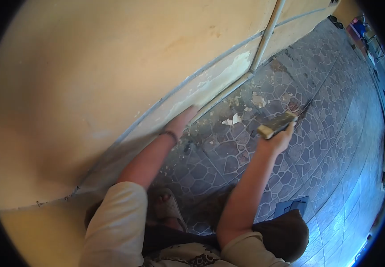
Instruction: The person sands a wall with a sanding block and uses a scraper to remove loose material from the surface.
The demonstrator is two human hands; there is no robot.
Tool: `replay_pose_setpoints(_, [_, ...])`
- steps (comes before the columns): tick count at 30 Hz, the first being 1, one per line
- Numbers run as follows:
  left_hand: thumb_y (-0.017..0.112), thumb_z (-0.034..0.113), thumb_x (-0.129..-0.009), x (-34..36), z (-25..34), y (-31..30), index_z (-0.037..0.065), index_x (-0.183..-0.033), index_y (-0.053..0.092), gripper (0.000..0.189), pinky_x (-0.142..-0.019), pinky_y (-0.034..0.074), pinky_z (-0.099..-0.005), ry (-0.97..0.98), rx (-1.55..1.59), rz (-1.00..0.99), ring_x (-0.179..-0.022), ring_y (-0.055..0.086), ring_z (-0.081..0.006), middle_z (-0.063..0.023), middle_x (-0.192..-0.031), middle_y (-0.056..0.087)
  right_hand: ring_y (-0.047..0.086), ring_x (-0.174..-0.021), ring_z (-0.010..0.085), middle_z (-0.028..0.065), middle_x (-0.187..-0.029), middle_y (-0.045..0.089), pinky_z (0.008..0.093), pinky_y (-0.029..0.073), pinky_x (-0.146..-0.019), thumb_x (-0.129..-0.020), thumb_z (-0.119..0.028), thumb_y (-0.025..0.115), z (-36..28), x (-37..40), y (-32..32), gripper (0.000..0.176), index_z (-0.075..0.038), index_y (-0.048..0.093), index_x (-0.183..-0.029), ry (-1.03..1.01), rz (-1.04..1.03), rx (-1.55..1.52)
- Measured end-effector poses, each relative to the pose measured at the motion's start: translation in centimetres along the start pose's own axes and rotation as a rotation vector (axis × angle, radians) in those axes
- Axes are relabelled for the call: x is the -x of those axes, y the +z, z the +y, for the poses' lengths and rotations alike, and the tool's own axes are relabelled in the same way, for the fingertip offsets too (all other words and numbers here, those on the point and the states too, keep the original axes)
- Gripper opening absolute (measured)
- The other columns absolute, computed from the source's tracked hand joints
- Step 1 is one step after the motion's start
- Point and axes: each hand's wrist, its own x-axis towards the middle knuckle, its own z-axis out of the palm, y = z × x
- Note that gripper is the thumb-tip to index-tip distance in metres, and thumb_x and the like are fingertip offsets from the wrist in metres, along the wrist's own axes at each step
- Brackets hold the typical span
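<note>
My left hand [185,119], with a dark band at its wrist, reaches to the low part of the wall [221,73], just above a pale pipe along its foot [223,94]. Its fingers look stretched out against the peeling surface, though their tips are blurred. In my right hand [280,141] is a rectangular block [276,124], dark on its broad side and yellowish at the near end. Whether it is a brush or a sanding block cannot be made out. This hand is above the floor, apart from the wall.
Paint flakes [232,119] lie scattered on the stone-patterned floor [317,120]. A vertical pipe [267,35] runs up the wall. Beside my right knee lies a flat grey object [286,206]. My sandalled foot [168,202] is below; assorted items [361,29] stand far right.
</note>
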Motion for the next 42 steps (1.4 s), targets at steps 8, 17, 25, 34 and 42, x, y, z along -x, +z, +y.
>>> replay_pose_setpoints(8, [0.039,0.007,-0.089,17.6,-2.5,-6.1,0.006,-0.141,0.036,0.052,-0.114,0.023,-0.0288,0.256,-1.073,0.171,-0.136,0.032,-0.0187,-0.0062,-0.147,0.036,0.059,-0.093,0.0237,0.0084,-0.106,0.058,0.0377,0.050,-0.075,-0.100,-0.040,0.035,8.4,0.2,-2.8,0.040,-0.010,0.053,-0.119,0.410,-0.146,-0.017])
replay_pose_setpoints(17, [0.041,0.003,-0.083,7.5,-1.2,-3.5,0.004,-0.142,0.036,0.059,-0.115,0.024,-0.0318,0.454,-0.304,0.328,-0.137,0.032,-0.0230,-0.0091,-0.148,0.034,0.058,-0.071,0.0227,0.0091,-0.086,0.059,0.0354,0.047,-0.058,-0.099,-0.043,0.035,11.9,6.0,-1.9,0.040,-0.010,0.055,-0.106,0.702,-0.380,-0.159])
replay_pose_setpoints(25, [0.037,-0.001,-0.088,16.8,-11.1,-1.4,0.008,-0.139,0.041,0.052,-0.112,0.028,-0.0348,-0.083,-0.433,-0.001,-0.131,0.041,-0.0273,-0.0188,-0.141,0.042,0.059,-0.087,0.0273,0.0141,-0.099,0.061,0.0427,0.050,-0.073,-0.100,-0.043,0.031,4.9,2.2,-2.9,0.047,-0.006,0.053,-0.118,0.318,-0.519,0.061])
replay_pose_setpoints(34, [0.046,0.005,-0.079,26.7,-13.3,-3.2,0.002,-0.144,0.028,0.067,-0.116,0.020,-0.0278,0.128,-1.029,0.102,-0.137,0.030,-0.0144,-0.0041,-0.151,0.031,0.061,-0.081,0.0308,0.0196,-0.103,0.061,0.0405,0.054,-0.068,-0.102,-0.032,0.027,13.3,5.0,-6.2,0.044,0.001,0.050,-0.119,0.678,-0.335,0.245])
replay_pose_setpoints(42, [0.051,0.008,-0.076,26.0,-8.6,-4.3,0.004,-0.139,0.039,0.064,-0.113,0.026,-0.0296,0.170,-1.134,0.311,-0.135,0.034,-0.0117,-0.0025,-0.147,0.039,0.063,-0.075,0.0267,0.0176,-0.091,0.062,0.0402,0.056,-0.060,-0.102,-0.030,0.034,16.6,10.6,-7.0,0.039,0.002,0.054,-0.107,0.507,-0.328,0.556])
